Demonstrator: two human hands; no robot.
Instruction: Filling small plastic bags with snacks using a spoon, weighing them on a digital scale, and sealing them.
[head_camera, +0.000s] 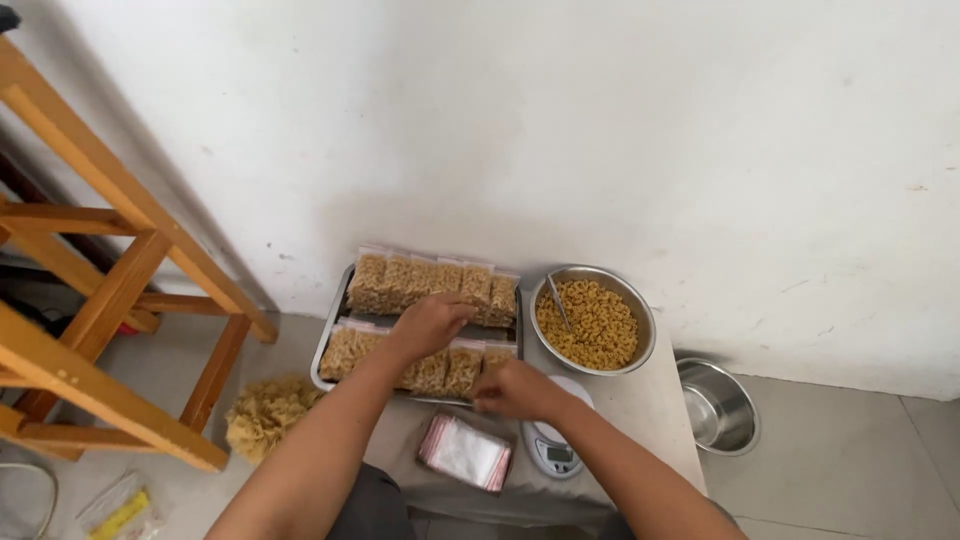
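Forearms reach up from the bottom edge, and between them, nearest of all the goods, lies a stack of empty clear zip bags (465, 452) with red-striped tops on the grey worktop (650, 400).

Right hand (515, 390): the grip is curled over the near right corner of the metal tray (328, 345), fingertips drawn together at one of the filled packets (497, 358) there. Whether it pinches that packet or only touches it cannot be told, since the knuckles hide the fingertips. Just below this hand sits a small white kitchen scale (552, 447), partly covered by the wrist.

Left hand (432, 322): its grip is bent down between the two rows of pasta packets (430, 282) on the tray, fingers closed loosely on the tops of the near row; the exact hold is hidden too.

Right of the tray stands a steel bowl (640, 310) of loose curled pasta with a spoon (558, 302) stuck in it. An empty steel bowl (718, 405) rests on the floor beyond the worktop's edge. A wooden stool frame (110, 290) stands at left, with a pile of loose pasta (265, 410) on the floor beside it.

Judging from this, the step in hand is setting a filled packet into the near row and squaring it against its neighbours. A next move would call for a fresh bag from the stack, pasta from the bowl, and the scale freed.
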